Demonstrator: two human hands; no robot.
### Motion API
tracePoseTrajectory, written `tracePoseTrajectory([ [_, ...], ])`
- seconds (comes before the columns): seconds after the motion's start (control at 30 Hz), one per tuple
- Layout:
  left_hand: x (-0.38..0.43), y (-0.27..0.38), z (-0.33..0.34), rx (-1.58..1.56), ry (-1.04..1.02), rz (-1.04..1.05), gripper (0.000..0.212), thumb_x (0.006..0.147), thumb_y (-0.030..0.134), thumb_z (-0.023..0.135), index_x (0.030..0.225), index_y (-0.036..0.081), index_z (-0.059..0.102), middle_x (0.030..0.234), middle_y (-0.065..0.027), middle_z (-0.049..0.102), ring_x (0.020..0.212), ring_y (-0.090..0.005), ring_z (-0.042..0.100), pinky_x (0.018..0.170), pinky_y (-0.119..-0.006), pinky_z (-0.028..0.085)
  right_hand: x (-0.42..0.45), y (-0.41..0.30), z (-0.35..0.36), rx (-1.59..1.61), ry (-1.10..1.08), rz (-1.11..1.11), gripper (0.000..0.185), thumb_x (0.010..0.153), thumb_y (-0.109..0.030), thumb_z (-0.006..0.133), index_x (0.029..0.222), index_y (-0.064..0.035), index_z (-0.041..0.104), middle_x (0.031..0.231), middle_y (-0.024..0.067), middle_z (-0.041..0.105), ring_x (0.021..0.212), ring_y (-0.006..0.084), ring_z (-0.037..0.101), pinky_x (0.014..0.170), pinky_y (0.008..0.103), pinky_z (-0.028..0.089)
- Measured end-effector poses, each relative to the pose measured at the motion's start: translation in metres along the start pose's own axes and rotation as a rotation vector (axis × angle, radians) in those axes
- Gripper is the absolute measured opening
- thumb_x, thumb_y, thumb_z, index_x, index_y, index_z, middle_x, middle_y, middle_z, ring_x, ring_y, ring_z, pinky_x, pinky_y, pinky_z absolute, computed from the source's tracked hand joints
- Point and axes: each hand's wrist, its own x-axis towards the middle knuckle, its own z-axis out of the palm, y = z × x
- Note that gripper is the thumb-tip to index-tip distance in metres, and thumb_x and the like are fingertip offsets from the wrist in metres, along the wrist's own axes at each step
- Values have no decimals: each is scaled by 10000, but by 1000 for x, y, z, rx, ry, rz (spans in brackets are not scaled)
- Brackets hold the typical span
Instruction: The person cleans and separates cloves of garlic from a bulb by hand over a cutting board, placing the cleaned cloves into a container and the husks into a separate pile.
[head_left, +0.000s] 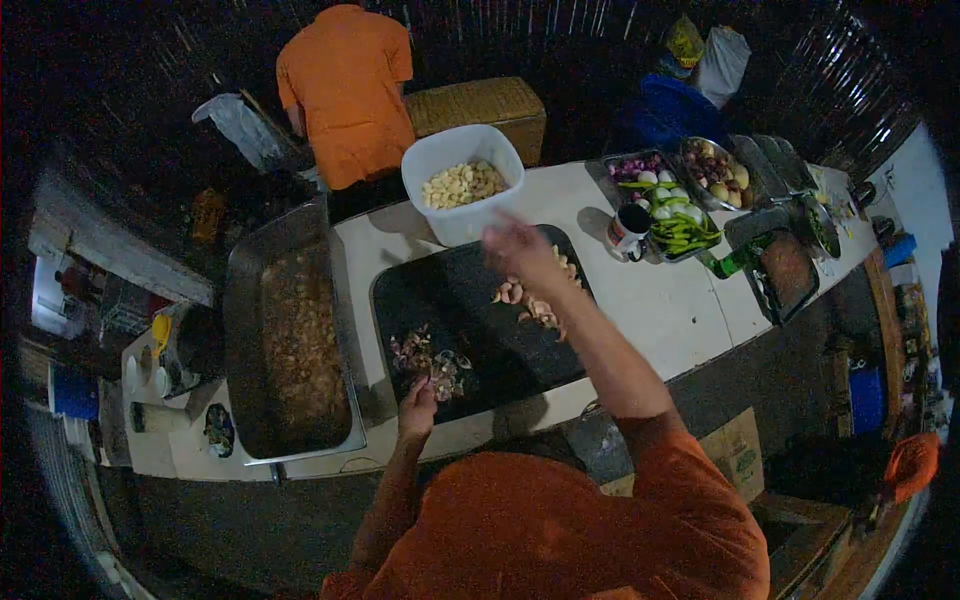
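Note:
A black cutting board lies on the pale tabletop before me. My left hand is at its lower left edge, beside a heap of garlic skins; its fingers are drawn together, and whether something small is between them cannot be told. My right hand, blurred, is over the board's upper part, close to the white plastic tub. Peeled garlic cloves lie in the tub. Unpeeled garlic cloves are spread on the board's right side, partly hidden by my right forearm.
A deep metal tray with brownish contents stands left. To the right are a mug, a tray of green chillies, onions and eggs or similar white items, a metal bowl and a tray of brown food. A person is beyond the table.

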Motion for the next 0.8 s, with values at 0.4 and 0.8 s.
tracePoseTrajectory([
  [0.4, 7, 1, 13, -176, 301, -30, 281, 964, 263, 456, 1019, -9, 502, 722, -30, 462, 528, -133, 413, 508, -314, 369, 5, 129, -44, -1677, -280, -143, 183, 856, -121, 500, 920, -5, 627, 915, 169, 642, 832, 341, 618, 722, 434, 498],
  [0.8, -8, 44, 94, 384, -56, 60, 332, 976, 239, 456, 1224, 21, 423, 692, -3, 433, 550, -84, 384, 567, -267, 376, -63, 135, -10, -900, -148, -322, 211, 866, 23, 528, 1069, 42, 579, 851, 124, 600, 845, 223, 612, 765, 348, 528],
])
